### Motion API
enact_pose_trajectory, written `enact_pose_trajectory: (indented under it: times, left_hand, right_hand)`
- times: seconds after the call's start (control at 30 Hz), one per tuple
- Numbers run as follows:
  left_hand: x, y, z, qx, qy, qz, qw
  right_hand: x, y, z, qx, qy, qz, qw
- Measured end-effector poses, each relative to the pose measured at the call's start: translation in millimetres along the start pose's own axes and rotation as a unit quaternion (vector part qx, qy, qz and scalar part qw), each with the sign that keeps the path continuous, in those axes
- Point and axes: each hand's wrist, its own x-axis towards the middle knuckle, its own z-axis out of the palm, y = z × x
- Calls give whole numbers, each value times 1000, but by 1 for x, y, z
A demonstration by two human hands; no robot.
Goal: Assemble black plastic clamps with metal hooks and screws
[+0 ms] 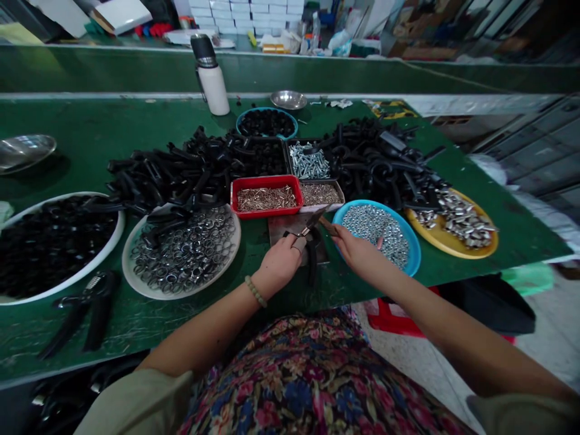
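Observation:
My left hand (281, 261) is closed around black-handled pliers (310, 237), whose metal jaws point up and right over a small grey block (283, 228) on the green table (113, 130). My right hand (352, 246) is pinched on a small part I cannot make out, right beside the plier tips. It rests against the rim of a blue bowl (410, 266) full of small silver nuts. A red tray (266, 194) of copper-coloured pins and a clear tray (321, 194) of small parts sit just behind my hands.
A white plate of metal rings (183, 249), a white bowl of black rings (49, 241), piles of black plastic handles (181, 172), a yellow plate of metal parts (457, 226), a box of screws (309, 162), spare pliers (84, 311), a thermos (211, 75) and a steel bowl (25, 151) crowd the table.

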Motion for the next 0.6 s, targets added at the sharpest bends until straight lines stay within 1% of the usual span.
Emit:
enact_pose_trajectory:
  times: [0.03, 0.1, 0.13, 0.17, 0.2, 0.23, 0.27, 0.3, 0.33, 0.4, 0.47, 0.53, 0.6]
  left_hand:
    - [2, -5, -8, -22, 24, -10, 999]
    - [17, -17, -30, -53, 106, -40, 992]
    - [32, -23, -40, -52, 153, -59, 985]
    - [50, -28, -50, -40, 179, -73, 980]
    - [71, -31, -56, -21, 182, -69, 981]
    - [94, -32, -60, 2, 163, -52, 985]
    - [117, -30, -61, 25, 121, -25, 992]
    - [138, -27, -60, 45, 74, 1, 996]
    - [158, -22, -56, 62, 27, 10, 998]
    - [186, -12, -45, 80, -28, 10, 996]
    - [199, -5, -34, 85, -42, 3, 995]
    - [202, -4, -26, 85, -36, 6, 996]
    - [202, -7, -23, 79, -22, 13, 997]
  right_hand:
    - [-4, -2, -1, 13, 23, -9, 1000]
    - [-11, -5, 0, 36, 70, -21, 997]
    - [-14, -6, 3, 37, 70, -20, 997]
    - [-16, -7, 6, 32, 49, -17, 998]
    - [-17, -8, 9, 26, 17, -15, 999]
    - [-17, -8, 13, 22, -13, -16, 1000]
    - [-17, -7, 15, 24, -25, -18, 999]
    - [-16, -6, 17, 35, -13, -20, 999]
    - [-16, -4, 18, 49, 17, -21, 998]
    - [-19, 2, 17, 71, 90, -9, 993]
    - [-25, 10, 14, 82, 131, 27, 988]
    - [-32, 20, 13, 89, 139, 70, 984]
    - [-36, 30, 12, 95, 148, 106, 979]
